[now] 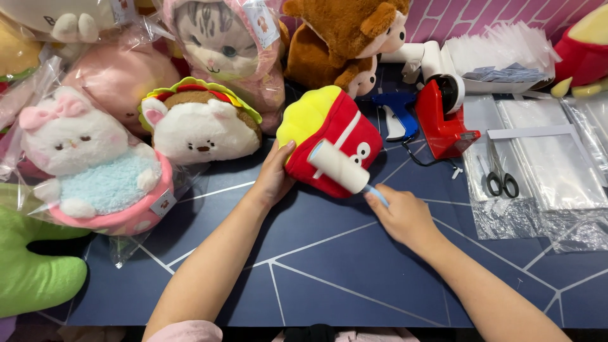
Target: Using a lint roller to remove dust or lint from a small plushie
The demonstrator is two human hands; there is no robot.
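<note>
Lint roller (341, 166) lies across the red-and-yellow plush toy (332, 136) at centre table, its handle gripped by the right hand (403, 214) at 5 o'clock. Left hand (274, 177), at 9 o'clock of the toy, presses flat against its side, fingers extended. Step judged: rolling lint off the fabric; continuing calls for steady bracing. Farther, at 2 o'clock: scissors (498, 175), red tape dispenser (443, 117).

Dark navy tabletop (329, 272) with thin white angular lines under my fingers, running out past them on every side. Beyond my fingertips, at the far edge, a pink wall of brick-pattern panels (456, 16) with darker grooves. Light even and bright from above; only soft shadows close beneath my fingers. Floor hidden from view.
</note>
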